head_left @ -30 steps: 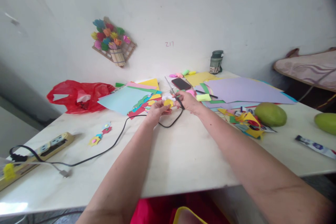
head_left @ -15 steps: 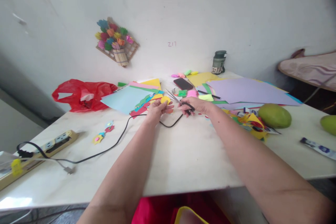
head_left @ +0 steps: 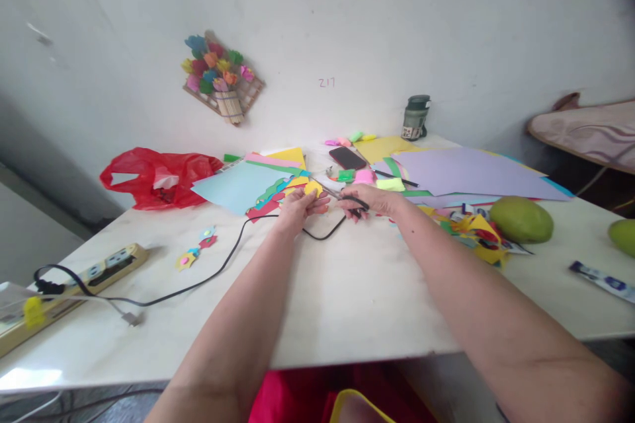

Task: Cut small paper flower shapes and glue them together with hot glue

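Note:
Between the fingers of my left hand (head_left: 296,207) is a small piece of yellow paper (head_left: 312,188). My right hand (head_left: 370,200) is closed around the black handles of a pair of scissors (head_left: 331,192). The scissor blades point left and reach the edge of the yellow piece; whether they are cutting into it is too small to tell. Just behind my left hand lie wavy-edged paper scraps (head_left: 272,197) in green, blue and red. Paper flowers (head_left: 186,259) with clay-like centres lie on the table to the left.
A black cord (head_left: 198,291) runs from a power strip (head_left: 114,264) toward my hands. A red plastic bag (head_left: 143,178), light blue paper (head_left: 231,185), a phone (head_left: 347,158), lilac paper (head_left: 466,172), a dark green bottle (head_left: 415,117), paper cuttings (head_left: 479,231) and a green mango (head_left: 520,219) surround the work spot.
The scissor blades, spread apart before, are now closer together and nearer the yellow paper. Both hands stay in almost the same place. The view has shifted very slightly.

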The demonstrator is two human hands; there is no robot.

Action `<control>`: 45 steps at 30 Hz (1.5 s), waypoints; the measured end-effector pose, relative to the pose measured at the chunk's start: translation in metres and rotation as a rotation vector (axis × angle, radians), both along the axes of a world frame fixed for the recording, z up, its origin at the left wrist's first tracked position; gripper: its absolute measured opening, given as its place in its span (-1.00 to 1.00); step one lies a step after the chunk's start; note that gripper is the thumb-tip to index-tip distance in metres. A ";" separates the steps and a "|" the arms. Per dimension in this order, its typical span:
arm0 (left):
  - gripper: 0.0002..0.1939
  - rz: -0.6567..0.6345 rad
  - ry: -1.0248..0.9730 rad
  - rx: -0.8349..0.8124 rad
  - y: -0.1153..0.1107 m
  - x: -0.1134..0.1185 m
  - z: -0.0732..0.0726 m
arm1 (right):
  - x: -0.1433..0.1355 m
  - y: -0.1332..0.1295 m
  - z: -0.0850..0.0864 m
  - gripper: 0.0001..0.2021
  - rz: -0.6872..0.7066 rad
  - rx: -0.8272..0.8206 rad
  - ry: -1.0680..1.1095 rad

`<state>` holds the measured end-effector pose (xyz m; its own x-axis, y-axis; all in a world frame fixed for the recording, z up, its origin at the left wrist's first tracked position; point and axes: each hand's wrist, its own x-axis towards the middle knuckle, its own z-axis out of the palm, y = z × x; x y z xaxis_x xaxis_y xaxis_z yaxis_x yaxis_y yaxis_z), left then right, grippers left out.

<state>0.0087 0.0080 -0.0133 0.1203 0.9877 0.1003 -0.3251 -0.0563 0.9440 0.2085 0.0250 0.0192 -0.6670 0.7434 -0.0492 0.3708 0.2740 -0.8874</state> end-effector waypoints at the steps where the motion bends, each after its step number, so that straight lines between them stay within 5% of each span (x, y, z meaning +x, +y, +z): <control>1: -0.74 -0.002 0.001 0.000 0.000 0.000 0.000 | 0.000 0.000 0.000 -0.73 -0.008 -0.001 -0.002; 45: -0.75 -0.023 -0.004 0.012 0.001 -0.001 -0.002 | -0.007 -0.003 -0.002 -0.81 -0.059 0.002 -0.032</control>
<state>0.0075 0.0090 -0.0150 0.1427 0.9833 0.1125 -0.3307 -0.0598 0.9419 0.2015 0.0221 0.0175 -0.6201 0.7815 -0.0687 0.4149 0.2523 -0.8742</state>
